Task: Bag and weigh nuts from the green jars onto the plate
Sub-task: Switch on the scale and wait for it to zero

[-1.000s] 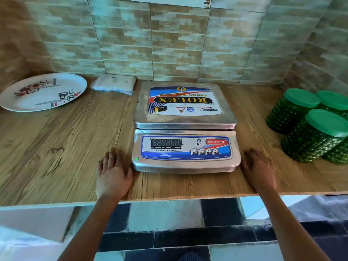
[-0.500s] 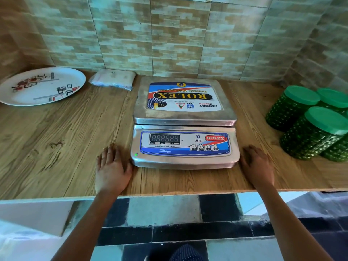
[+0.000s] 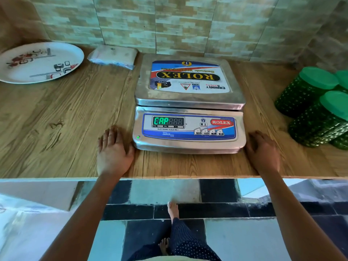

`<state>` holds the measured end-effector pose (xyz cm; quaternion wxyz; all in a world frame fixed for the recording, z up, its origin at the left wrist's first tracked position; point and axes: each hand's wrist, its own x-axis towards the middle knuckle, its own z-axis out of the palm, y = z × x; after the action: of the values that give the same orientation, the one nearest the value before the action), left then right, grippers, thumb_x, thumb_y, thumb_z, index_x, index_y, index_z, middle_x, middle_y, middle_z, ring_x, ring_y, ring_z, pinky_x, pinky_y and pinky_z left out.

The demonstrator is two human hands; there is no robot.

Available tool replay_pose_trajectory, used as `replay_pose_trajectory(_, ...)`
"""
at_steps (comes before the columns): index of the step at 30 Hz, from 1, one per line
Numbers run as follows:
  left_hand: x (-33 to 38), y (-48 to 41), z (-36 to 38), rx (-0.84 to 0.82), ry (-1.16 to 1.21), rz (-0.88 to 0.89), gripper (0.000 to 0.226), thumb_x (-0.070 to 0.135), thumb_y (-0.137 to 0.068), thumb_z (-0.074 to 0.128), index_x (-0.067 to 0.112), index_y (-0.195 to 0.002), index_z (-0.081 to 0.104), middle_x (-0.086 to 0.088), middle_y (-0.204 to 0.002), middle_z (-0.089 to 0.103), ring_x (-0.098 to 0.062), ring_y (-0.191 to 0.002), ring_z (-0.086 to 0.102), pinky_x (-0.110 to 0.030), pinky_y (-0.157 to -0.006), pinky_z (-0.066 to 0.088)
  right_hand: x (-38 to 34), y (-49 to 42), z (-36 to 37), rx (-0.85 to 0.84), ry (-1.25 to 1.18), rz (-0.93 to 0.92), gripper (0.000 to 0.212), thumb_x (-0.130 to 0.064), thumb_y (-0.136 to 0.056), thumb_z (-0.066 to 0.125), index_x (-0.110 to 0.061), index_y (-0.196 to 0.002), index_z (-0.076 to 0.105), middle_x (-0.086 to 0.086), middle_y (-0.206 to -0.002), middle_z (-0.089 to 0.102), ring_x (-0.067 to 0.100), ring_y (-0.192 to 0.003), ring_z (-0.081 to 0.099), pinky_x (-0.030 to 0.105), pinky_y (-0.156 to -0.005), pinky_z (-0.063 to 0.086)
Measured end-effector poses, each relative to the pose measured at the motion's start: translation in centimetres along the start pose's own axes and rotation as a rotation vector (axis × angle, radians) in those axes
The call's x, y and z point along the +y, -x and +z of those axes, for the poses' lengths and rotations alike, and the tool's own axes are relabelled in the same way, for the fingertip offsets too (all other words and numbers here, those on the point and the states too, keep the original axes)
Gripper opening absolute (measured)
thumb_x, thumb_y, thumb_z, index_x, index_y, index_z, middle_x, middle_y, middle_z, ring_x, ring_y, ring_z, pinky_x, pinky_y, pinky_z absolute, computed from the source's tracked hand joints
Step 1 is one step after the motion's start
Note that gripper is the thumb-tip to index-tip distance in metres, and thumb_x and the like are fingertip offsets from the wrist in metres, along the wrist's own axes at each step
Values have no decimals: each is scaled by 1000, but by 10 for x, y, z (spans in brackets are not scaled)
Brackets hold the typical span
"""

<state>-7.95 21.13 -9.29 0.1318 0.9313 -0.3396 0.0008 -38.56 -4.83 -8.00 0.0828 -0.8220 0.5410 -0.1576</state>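
Left hand [image 3: 113, 153] and right hand [image 3: 263, 154] rest flat and empty, flanking the steel electronic scale [image 3: 188, 132], while the green plastic jars [image 3: 308, 98] at right are closed and the white patterned plate [image 3: 37, 63] at upper left is bare: nothing bagged yet.

green jars [image 3: 306, 92]: the ones furthest right are cut off at the right edge, so their number can't be told; the dark patterned walls hide what is inside
plate [image 3: 72, 53]: left rim runs off the left edge
clear packet [image 3: 113, 56]: blurred, what it holds can't be made out
scale [image 3: 188, 146] display [image 3: 168, 121]: print beneath it and the key labels too small to read
right hand [image 3: 263, 153]: whether the fingertips touch the scale can't be told
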Motion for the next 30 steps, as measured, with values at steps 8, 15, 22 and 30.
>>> replay_pose_trajectory(8,0,1,0,-2,-18,5,65,34,-93,43,3,-146,22,-18,-154,18,-31,-143,12,-40,-116,3,0,-1,0,14,2,-22,45,-41,-93,45,-13,-127,55,11,-137,51,33,-123,47,54,-103,36)
replay_pose_trajectory(15,-1,2,0,5,-15,-3,68,41,-89,31,1,-144,27,-18,-152,23,-33,-142,17,-42,-115,7,1,-1,2,14,-5,-27,47,-43,-93,43,-13,-127,55,12,-136,52,35,-122,48,56,-103,36)
replay_pose_trajectory(22,0,3,-1,11,-10,-9,79,48,-80,23,0,-142,31,-19,-150,27,-34,-140,21,-43,-115,12,6,-1,4,-6,16,-29,44,-41,-94,44,-14,-128,54,11,-138,49,33,-127,43,55,-108,30)
replay_pose_trajectory(30,1,5,-2,19,19,-24,77,46,-80,29,0,-142,33,-16,-150,28,-32,-140,24,-42,-115,15,10,-3,5,-32,-7,-37,42,-38,-93,47,-16,-128,55,9,-140,47,32,-130,41,53,-110,28)
